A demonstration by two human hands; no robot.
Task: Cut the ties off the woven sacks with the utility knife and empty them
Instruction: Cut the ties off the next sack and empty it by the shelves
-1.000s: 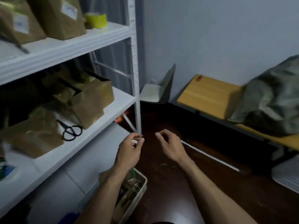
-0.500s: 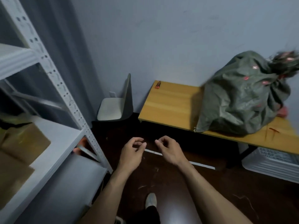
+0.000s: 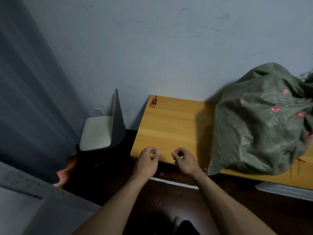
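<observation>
A bulging green woven sack [image 3: 260,122] with red marks lies on the right half of a wooden table [image 3: 171,128]. Its gathered, frayed neck points right, at the frame's edge. An orange utility knife [image 3: 153,102] lies at the table's far left corner, near the wall. My left hand [image 3: 147,161] and my right hand [image 3: 183,160] hover side by side over the table's near edge. Their fingers hang loosely curled and both hold nothing. Both hands are well short of the knife and left of the sack.
A white chair [image 3: 103,131] stands in the corner left of the table, beside a dark curtain [image 3: 32,99]. A grey shelf edge [image 3: 25,194] fills the lower left. A white crate [image 3: 286,190] sits under the table at right. The floor is dark.
The view has swung right, from the shelves to the table with the sack and knife. The table now lies just under my hands, which keep their loose curl.
</observation>
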